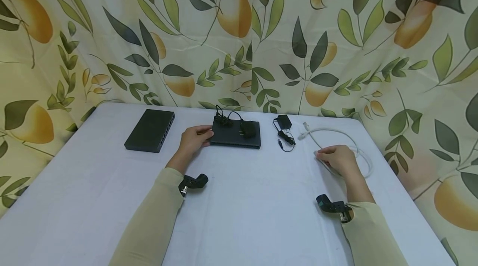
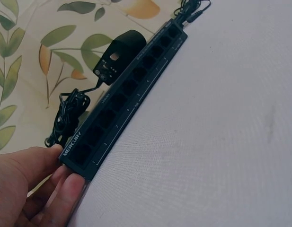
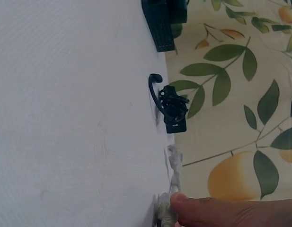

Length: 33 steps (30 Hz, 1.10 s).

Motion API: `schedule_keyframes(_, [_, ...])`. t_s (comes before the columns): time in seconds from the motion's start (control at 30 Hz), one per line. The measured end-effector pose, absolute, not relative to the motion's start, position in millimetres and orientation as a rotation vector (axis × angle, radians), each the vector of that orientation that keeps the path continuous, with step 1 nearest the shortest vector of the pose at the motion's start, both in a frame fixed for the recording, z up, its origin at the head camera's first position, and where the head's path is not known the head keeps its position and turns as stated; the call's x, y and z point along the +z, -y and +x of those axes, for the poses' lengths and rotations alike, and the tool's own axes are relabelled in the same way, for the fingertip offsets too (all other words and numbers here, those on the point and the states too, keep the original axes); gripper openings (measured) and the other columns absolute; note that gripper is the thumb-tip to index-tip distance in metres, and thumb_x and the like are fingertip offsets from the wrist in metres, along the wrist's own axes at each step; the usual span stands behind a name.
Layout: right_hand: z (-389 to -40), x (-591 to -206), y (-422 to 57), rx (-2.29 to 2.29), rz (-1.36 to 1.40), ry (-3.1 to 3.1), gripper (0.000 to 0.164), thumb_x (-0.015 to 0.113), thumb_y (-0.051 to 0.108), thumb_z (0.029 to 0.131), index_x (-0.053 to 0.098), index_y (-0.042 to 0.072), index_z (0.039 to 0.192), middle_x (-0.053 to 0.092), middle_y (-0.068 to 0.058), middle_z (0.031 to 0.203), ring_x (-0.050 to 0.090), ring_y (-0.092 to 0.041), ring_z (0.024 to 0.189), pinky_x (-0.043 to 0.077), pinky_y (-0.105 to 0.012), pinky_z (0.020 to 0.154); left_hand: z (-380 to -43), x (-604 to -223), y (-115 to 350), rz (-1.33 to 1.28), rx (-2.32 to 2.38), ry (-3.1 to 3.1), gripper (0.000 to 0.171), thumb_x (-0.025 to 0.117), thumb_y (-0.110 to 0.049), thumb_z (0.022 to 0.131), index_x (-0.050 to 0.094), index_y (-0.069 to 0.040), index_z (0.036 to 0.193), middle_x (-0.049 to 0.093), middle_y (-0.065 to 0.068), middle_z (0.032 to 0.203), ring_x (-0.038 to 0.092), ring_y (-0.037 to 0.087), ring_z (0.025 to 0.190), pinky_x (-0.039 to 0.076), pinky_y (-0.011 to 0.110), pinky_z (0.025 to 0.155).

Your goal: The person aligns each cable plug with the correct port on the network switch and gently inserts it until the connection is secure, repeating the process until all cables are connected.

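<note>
At its left end, my left hand [image 1: 194, 139] grips a black network switch [image 1: 224, 136], with digits on both sides of its corner. In the left wrist view the switch's long row of ports [image 2: 122, 99] and the word MERCURY face the camera. A black power adapter [image 1: 248, 129] with a bundled cord [image 1: 223, 120] lies on top of the switch. Farther right, my right hand [image 1: 339, 160] pinches a pale network cable [image 1: 368, 161] near one plug [image 3: 165, 215]. The rest of that cable lies in loose loops around and behind the hand.
Another black box with ports [image 1: 149, 131] lies at the left on the white tablecloth [image 1: 242, 208]. A smaller black adapter [image 1: 284, 122] with its tied cord sits between the switch and the cable. Behind the table's far edge hangs a leaf-and-fruit patterned curtain [image 1: 239, 62].
</note>
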State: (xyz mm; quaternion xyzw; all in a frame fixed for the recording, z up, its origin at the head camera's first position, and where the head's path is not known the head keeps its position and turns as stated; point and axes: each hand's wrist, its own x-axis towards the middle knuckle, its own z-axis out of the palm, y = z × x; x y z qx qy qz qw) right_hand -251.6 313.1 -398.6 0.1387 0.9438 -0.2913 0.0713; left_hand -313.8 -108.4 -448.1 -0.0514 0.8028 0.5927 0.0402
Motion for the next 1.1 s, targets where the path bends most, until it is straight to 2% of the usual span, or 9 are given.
schedule_keyframes(0.13, [-250.6,-398.4,-313.6,-0.911,0.414,-2.79,0.041,0.07,0.026,0.091,0.067,-0.004,0.118,0.068,-0.017,0.102,0.057,-0.025,0.088,0.043,-0.03,0.069,-312.2,-447.6,107.2,-0.164,1.82,-2.456,0.034,0.066,-0.018,0.096,0.065,-0.013,0.13,0.065,0.01,0.121,0.064,0.021,0.106,0.059,0.023,0.078])
schedule_keyframes(0.33, [-250.9,-396.0,-312.2,-0.944,0.379,-2.7,0.042,0.067,0.024,0.092,0.064,-0.006,0.123,0.068,-0.008,0.09,0.06,-0.016,0.078,0.047,-0.024,0.063,-310.1,-448.5,107.2,-0.169,1.81,-2.459,0.034,0.065,-0.018,0.096,0.065,-0.014,0.13,0.065,0.01,0.121,0.064,0.021,0.106,0.058,0.022,0.078])
schedule_keyframes(0.63, [-252.5,-390.6,-304.4,-0.997,0.344,-2.603,0.043,0.067,0.025,0.094,0.061,-0.003,0.126,0.068,-0.01,0.102,0.062,-0.016,0.082,0.052,-0.026,0.072,-309.3,-447.5,107.5,-0.156,1.811,-2.468,0.034,0.065,-0.019,0.096,0.065,-0.013,0.13,0.066,0.01,0.12,0.064,0.021,0.105,0.058,0.022,0.078])
schedule_keyframes(0.9, [-252.0,-392.2,-293.1,-1.132,0.294,-2.52,0.042,0.073,0.017,0.09,0.064,-0.006,0.122,0.071,-0.008,0.1,0.063,-0.01,0.076,0.055,-0.023,0.068,-310.7,-447.0,107.1,-0.154,1.826,-2.467,0.034,0.066,-0.018,0.096,0.065,-0.013,0.13,0.066,0.01,0.121,0.065,0.022,0.106,0.058,0.022,0.078])
schedule_keyframes(1.1, [-251.6,-394.7,-285.1,-1.176,0.224,-2.474,0.044,0.073,0.017,0.09,0.062,-0.008,0.124,0.073,-0.004,0.095,0.064,-0.007,0.074,0.056,-0.023,0.067,-310.8,-447.1,107.5,-0.153,1.836,-2.451,0.035,0.066,-0.017,0.096,0.065,-0.012,0.13,0.065,0.011,0.122,0.064,0.022,0.106,0.058,0.022,0.078])
